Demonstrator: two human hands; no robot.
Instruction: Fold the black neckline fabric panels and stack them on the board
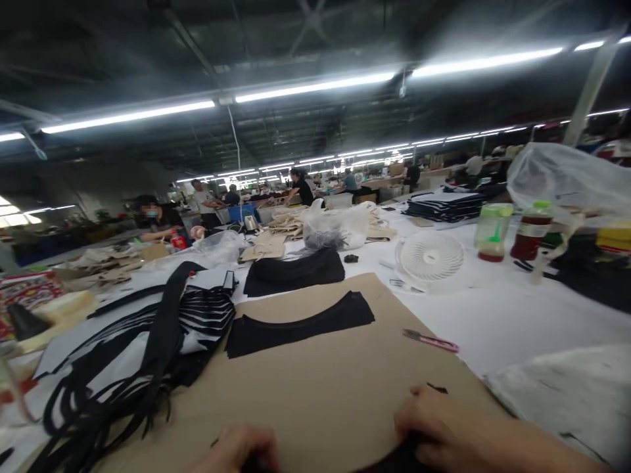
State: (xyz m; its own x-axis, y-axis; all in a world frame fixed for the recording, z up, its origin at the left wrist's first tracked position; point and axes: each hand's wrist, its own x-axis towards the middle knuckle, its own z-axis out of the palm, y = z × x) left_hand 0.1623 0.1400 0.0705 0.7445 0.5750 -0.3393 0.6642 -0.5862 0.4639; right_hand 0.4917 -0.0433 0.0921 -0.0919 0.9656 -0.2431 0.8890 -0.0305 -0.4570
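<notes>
A brown cardboard pattern sheet (320, 387) lies on the white table in front of me. My left hand (241, 450) and my right hand (436, 427) rest at its near edge with fingers curled over dark fabric, mostly cut off by the frame's bottom. A curved black fabric piece (296, 325) lies on the sheet's far part. Beyond it sits a folded black fabric stack (296, 270). Small pink-handled snips (431, 340) lie on the table just right of the sheet.
Striped black-and-white fabric with black straps (148, 348) is piled at left. A small white fan (430, 256), a green-lidded jar (493, 231) and a bottle (532, 230) stand at right, near a plastic bag (566, 177). Other people work at far tables.
</notes>
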